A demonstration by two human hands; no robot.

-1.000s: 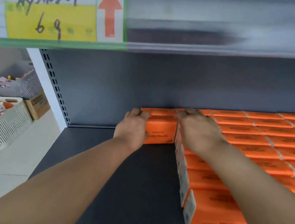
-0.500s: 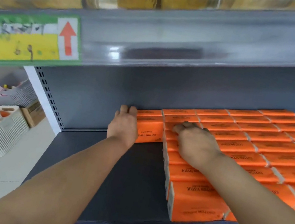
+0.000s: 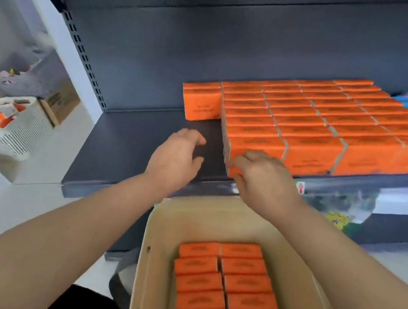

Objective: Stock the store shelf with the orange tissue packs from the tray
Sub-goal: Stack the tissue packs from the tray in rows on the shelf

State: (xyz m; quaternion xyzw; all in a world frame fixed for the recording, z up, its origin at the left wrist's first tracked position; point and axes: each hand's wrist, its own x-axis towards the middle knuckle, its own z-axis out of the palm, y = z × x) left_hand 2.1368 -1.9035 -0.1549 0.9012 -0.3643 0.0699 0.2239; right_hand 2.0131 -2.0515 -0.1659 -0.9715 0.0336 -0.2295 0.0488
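The right hand [image 3: 263,183] curls its forefinger and thumb round the lower left corner of the front pack [image 3: 255,146], at the shelf's [image 3: 131,147] front edge. The left hand [image 3: 178,158] hovers open just beside it, over bare shelf. Behind them the orange tissue packs [image 3: 337,122] fill the shelf's right part in tight rows, and one lone pack [image 3: 200,102] stands against the back panel. More packs lie in two columns in the tray [image 3: 153,254] below the front edge.

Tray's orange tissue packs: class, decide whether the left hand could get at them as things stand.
Probably yes: the left hand hovers open and empty above the shelf, close to the tray, where the orange tissue packs lie uncovered.
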